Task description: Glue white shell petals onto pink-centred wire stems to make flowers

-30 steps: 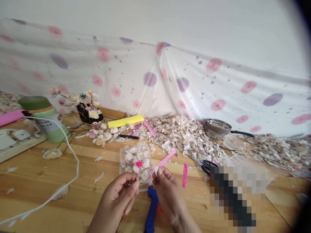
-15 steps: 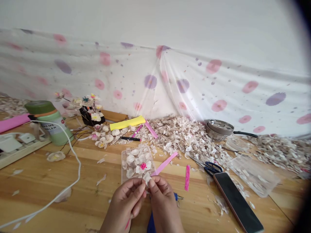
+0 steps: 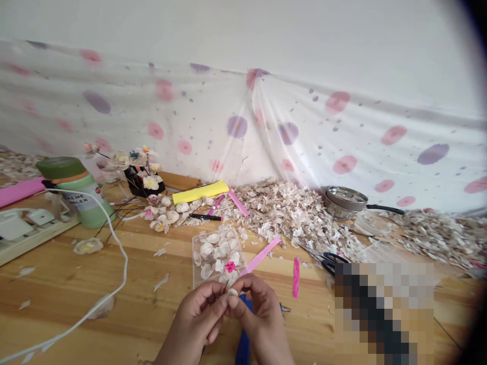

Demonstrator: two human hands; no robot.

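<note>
My left hand (image 3: 200,314) is closed in a pinch on the thin stem of a handmade flower, whose bright pink centre (image 3: 230,266) stands above the fingertips. My right hand (image 3: 261,312) pinches a small white petal (image 3: 233,292) against the stem, right below the flower head. The fingertips of both hands meet there and partly hide the stem. Directly behind the flower is a clear plastic box (image 3: 195,276) of pale petals. Under my right hand lies a blue glue gun (image 3: 243,347), its nozzle showing to the right.
A large heap of dried petals (image 3: 281,208) spreads along the back. Scissors (image 3: 335,261), a pink paper strip (image 3: 296,277) and a metal bowl (image 3: 346,197) are at right, beside a blurred-out patch. Leftward are a green tumbler (image 3: 85,197), a white cable (image 3: 124,268) and finished flowers (image 3: 150,180).
The petal in my right hand has come down onto the stem, closer to my left fingertips. The flower head has shifted slightly right and down. More of the glue gun shows between the hands.
</note>
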